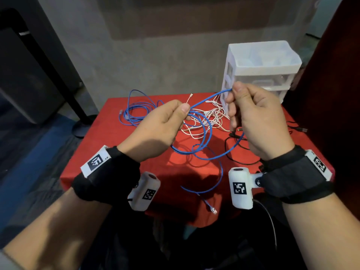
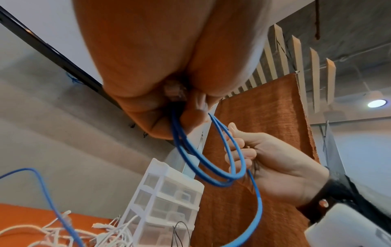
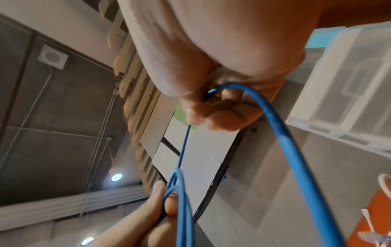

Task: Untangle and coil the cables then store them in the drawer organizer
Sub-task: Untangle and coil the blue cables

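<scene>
My left hand (image 1: 161, 125) and right hand (image 1: 253, 117) are pinching the thin blue round cable (image 1: 206, 131), coiling its first loops; the white cords (image 1: 206, 119) at 12 o'clock are lying tangled, nothing stored.

A small table draped in a red cloth (image 1: 120, 145) carries a white plastic drawer organizer (image 1: 259, 73) at its far right corner. A loose blue cable (image 1: 134, 110) sprawls at far left, a tangle of white cables (image 1: 206, 121) lies mid-table, and black cables (image 1: 239, 151) trail along the right side.
</scene>
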{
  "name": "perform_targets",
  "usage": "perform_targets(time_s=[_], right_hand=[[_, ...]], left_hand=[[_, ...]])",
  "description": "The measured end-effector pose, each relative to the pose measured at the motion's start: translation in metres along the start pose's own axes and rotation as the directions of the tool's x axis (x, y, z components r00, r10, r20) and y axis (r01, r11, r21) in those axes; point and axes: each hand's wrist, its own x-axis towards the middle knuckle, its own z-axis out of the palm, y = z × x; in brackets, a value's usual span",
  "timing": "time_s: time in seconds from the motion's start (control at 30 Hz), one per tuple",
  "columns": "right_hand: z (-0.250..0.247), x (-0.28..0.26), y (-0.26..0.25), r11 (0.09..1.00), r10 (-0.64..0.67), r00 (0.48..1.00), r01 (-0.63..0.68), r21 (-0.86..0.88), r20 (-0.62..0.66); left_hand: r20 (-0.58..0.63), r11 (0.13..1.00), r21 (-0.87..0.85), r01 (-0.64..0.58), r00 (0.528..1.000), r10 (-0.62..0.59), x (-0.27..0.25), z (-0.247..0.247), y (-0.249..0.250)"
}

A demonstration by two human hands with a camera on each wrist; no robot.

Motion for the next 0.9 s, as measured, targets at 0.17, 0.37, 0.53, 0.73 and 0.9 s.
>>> perform_targets(time_s=[0.17, 0.37, 0.53, 0.73, 0.9], right_hand=[[-0.006, -0.014, 0.017, 0.995, 0.03, 0.984, -0.012, -0.103, 0.178], [0.005, -0.03, 0.043, 0.967, 0.205, 0.908, -0.131, -0.217, 0.366], [0.026, -0.022, 0.029, 0.961, 0.187, 0.98, -0.197, 0.193, 0.071], [0.041, -0.024, 0.022, 0.96, 0.089, 0.992, -0.109, 0.258, 0.088], [0.034, -0.036, 0.029, 0.968, 0.159, 0.947, -0.206, 0.145, 0.28]], left_hand=[[-0.123, 0.981, -0.185, 0.059, 0.989, -0.083, -0.005, -0.001, -0.009], [-0.31, 0.884, -0.457, 0.099, 0.914, -0.262, -0.002, -0.002, -0.01], [-0.228, 0.645, -0.735, 0.207, 0.821, -0.524, -0.004, 0.023, -0.015], [0.031, 0.247, -0.941, 0.233, 0.783, -0.622, -0.001, 0.029, -0.011], [-0.163, 0.407, -0.906, 0.112, 0.797, -0.582, 0.01, 0.013, -0.003]])
